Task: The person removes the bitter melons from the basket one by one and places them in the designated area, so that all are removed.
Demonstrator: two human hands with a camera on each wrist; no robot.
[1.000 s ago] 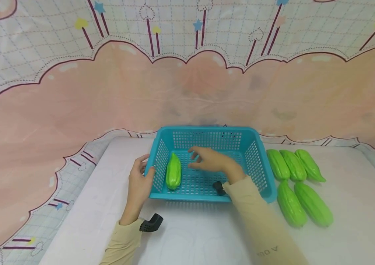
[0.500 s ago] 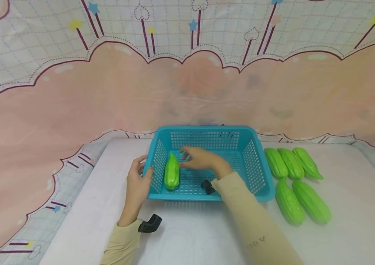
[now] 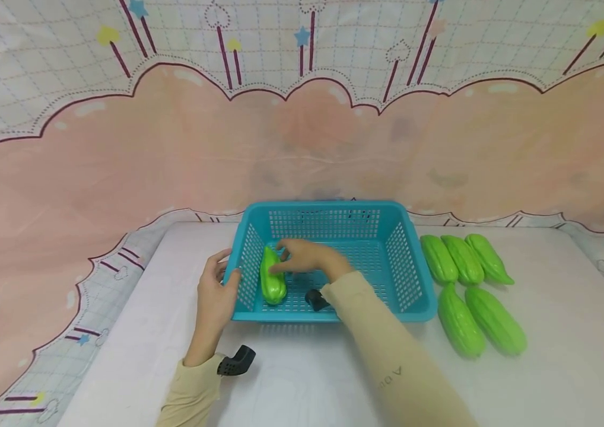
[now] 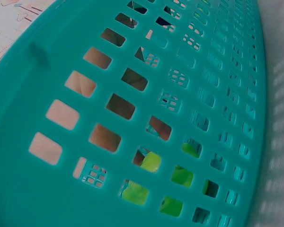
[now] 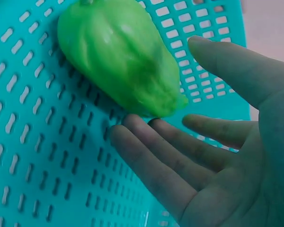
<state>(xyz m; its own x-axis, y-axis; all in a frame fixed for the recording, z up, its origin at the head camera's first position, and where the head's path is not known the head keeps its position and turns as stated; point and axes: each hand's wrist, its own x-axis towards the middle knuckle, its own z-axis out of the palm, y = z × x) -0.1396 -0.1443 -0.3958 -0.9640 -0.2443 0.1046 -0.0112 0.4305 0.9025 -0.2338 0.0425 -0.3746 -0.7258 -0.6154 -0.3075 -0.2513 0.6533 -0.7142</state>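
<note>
A blue plastic basket (image 3: 382,249) with slotted walls stands on the table. Inside it, near the left wall, lies a bright green, ribbed gourd (image 3: 273,284), its narrow tip pointing to the back. My left hand (image 3: 216,295) grips the basket's left rim; its wrist view shows the perforated wall up close. My right hand (image 3: 307,258) reaches over the basket, thumb and fingers spread at the gourd's upper end. In the right wrist view the fingers (image 5: 154,163) extend near the tapered tip of the gourd (image 5: 118,56), not closed around it.
Several similar green gourds (image 3: 462,320) lie in two rows on the white table (image 3: 302,379), just right of the basket. A patterned cloth (image 3: 302,142) hangs behind the table. A small black camera (image 3: 237,360) sits at my left wrist.
My right hand has moved left across the basket, from its middle to the gourd's upper end. The left hand keeps its hold on the rim. The whole head view has shifted slightly.
</note>
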